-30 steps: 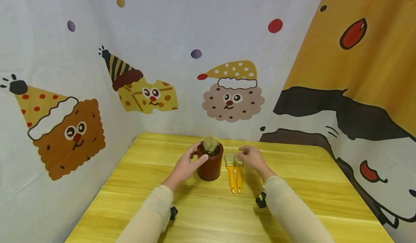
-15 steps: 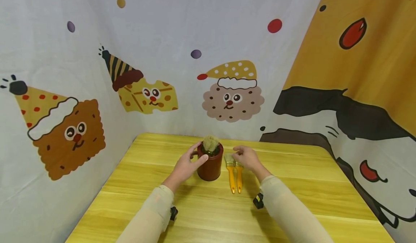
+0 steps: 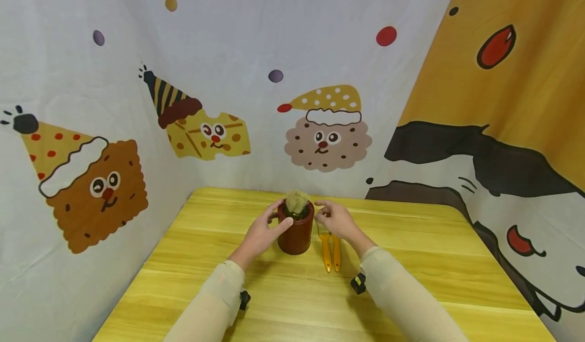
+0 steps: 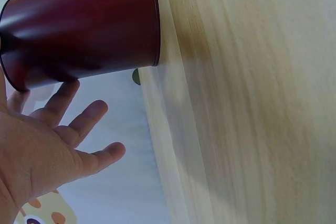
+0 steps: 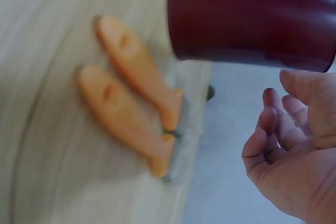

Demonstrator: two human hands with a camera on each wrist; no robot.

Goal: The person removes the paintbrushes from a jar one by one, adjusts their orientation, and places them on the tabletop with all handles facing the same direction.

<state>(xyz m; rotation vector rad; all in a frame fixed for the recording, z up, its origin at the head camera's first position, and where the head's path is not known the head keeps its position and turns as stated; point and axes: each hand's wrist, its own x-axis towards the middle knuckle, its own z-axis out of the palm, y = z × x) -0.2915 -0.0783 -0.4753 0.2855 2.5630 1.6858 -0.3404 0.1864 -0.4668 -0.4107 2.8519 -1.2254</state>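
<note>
A dark red cup [image 3: 294, 239] stands upright near the table's back edge. From its mouth rises a beige bristly tuft [image 3: 296, 201] above something dark green; its kind is unclear. My left hand [image 3: 261, 232] holds the cup at its left side, thumb at the front rim and index finger at the back; in the left wrist view other fingers [image 4: 89, 119] spread beside the wall. On the other side my right hand [image 3: 339, 221], loosely curled around nothing, hovers by the rim, its thumb close to the wall. Two orange-handled paintbrushes [image 3: 326, 254] lie below it, their bristles mostly hidden.
The wood-grain table [image 3: 411, 271] reaches back to a white cloth [image 3: 256, 27] printed with cartoon biscuits and cheese. More printed cloth [image 3: 480, 144] hangs along the right side. Each wrist wears a small black camera [image 3: 358, 283].
My right hand has moved left from beside the brushes to the cup's right rim, now covering the bristles. My left hand, the cup and the brushes stay where they were.
</note>
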